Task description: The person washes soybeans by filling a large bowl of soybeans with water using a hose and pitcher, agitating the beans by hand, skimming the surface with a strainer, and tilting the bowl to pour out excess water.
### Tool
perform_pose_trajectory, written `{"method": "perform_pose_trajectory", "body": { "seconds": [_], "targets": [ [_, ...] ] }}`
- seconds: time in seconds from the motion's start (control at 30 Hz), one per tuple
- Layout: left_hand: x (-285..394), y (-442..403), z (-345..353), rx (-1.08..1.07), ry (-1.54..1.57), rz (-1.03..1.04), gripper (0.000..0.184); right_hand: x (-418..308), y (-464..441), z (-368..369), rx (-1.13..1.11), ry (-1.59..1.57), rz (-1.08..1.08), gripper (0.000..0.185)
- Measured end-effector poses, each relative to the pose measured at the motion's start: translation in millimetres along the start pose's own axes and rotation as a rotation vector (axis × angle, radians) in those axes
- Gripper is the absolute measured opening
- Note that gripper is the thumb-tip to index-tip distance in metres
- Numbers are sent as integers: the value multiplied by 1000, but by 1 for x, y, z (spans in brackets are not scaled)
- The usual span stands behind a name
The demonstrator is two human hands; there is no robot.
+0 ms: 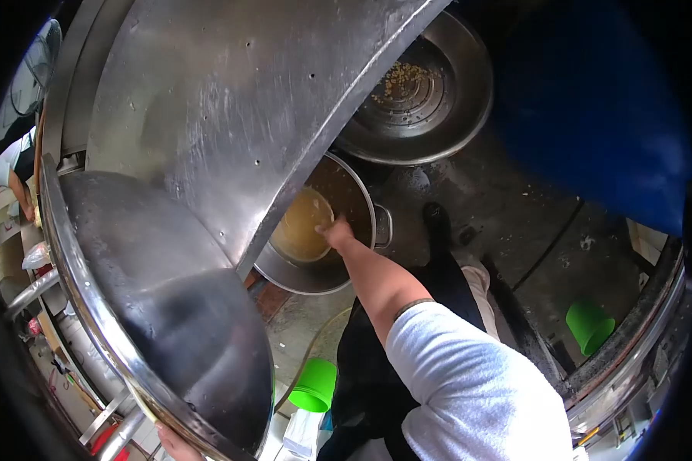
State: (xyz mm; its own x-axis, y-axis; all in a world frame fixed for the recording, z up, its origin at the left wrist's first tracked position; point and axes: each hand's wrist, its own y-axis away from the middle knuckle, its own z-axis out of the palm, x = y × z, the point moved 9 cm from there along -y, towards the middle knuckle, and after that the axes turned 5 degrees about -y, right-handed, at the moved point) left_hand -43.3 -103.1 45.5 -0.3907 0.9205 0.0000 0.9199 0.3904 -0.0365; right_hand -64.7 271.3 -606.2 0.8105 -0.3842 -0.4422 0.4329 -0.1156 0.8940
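Observation:
My right hand (335, 232) reaches down inside a deep steel pot (355, 188) with a loop handle. Its fingers are bent at the edge of a round yellowish shape (301, 227). Whether this is a bowl or the surface of a liquid, I cannot tell. At the bottom left, my left hand (178, 444) is on the thick rim of a large rounded steel vessel (184, 346). Only part of that hand shows, and its grip is hidden.
A broad steel sheet (231, 100) overhangs part of the pot. Behind stands a wide steel basin (461, 100) with yellow bits inside. Green buckets (313, 386) are on the floor. A blue surface (592, 115) fills the upper right. Another person (14, 169) works at far left.

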Motion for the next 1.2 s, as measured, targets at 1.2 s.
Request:
{"method": "perform_pose_trajectory", "body": {
  "seconds": [1.2],
  "targets": [
    [10,-15,-5,-166,218,313,51,-84,358,-170,494,-131,-276,49]
  ]
}}
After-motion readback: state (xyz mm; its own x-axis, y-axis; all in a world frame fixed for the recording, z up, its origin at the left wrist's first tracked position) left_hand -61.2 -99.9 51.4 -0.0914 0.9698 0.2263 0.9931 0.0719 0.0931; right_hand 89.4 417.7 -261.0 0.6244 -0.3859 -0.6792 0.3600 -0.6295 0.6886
